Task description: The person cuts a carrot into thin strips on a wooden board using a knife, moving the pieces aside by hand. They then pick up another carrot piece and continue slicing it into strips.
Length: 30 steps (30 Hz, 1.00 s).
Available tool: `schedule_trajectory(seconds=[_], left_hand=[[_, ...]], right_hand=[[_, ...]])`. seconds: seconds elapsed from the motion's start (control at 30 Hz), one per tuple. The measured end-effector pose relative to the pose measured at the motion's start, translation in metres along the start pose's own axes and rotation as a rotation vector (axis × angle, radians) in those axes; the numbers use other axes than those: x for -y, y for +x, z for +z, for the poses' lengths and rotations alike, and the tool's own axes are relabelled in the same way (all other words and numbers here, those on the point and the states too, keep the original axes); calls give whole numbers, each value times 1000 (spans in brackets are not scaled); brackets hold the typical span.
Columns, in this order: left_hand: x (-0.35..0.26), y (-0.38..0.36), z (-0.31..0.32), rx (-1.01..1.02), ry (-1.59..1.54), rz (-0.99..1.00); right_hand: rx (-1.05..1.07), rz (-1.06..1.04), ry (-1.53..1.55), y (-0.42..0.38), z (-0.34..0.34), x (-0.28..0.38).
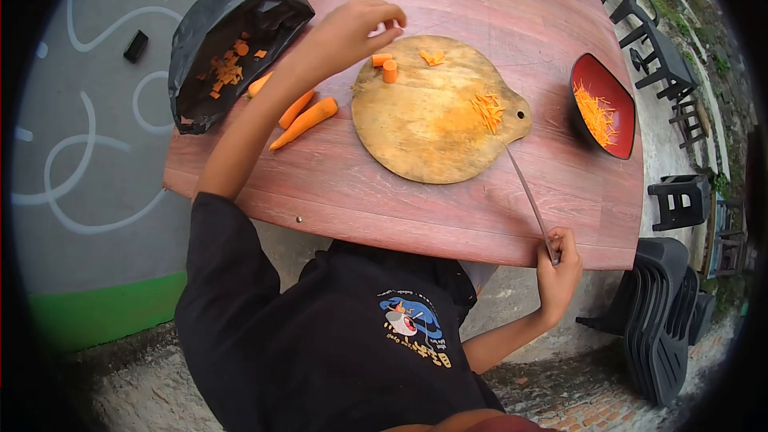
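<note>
From my end, the right hand (pixel 559 272) grips the knife (pixel 530 196) by the worktop's (pixel 352 212) near edge, blade pointing at the cutting board (pixel 416 136), while the left hand (pixel 352 28) looks empty, fingers loosely curled near its rim. If I swung that blade inward carelessly, it could scatter the carrot shreds (pixel 487 113) beside the board's handle, and a low left wrist could knock over the upright carrot chunk (pixel 390 72) or roll the peeled carrots (pixel 305 124).
</note>
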<state>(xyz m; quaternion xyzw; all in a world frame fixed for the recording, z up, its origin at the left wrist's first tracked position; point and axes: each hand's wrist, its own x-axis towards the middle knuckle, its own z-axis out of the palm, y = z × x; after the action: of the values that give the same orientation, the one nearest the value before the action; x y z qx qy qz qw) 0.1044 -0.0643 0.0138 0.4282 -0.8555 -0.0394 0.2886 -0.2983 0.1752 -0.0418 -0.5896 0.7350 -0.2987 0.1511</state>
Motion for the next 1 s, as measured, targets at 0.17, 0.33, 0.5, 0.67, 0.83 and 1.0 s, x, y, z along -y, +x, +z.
schedule_trajectory(seconds=[0.17, 0.33, 0.5, 0.67, 0.83, 1.0], left_hand=[[-25, 43, 34, 408, -203, -236], [3, 59, 57, 448, -110, 72], [6, 61, 47, 500, -309, -104], [5, 53, 45, 349, -310, -8], [-53, 30, 34, 317, -562, -370], [-96, 0, 67, 277, -437, -435]], right_hand=[[-44, 27, 203, -7, 1, -15], [-205, 71, 431, -10, 12, -31], [-202, 50, 412, -11, 11, -33], [-196, 49, 416, -11, 10, -34], [-89, 139, 386, -13, -2, -21], [204, 330, 689, -3, -16, 28]])
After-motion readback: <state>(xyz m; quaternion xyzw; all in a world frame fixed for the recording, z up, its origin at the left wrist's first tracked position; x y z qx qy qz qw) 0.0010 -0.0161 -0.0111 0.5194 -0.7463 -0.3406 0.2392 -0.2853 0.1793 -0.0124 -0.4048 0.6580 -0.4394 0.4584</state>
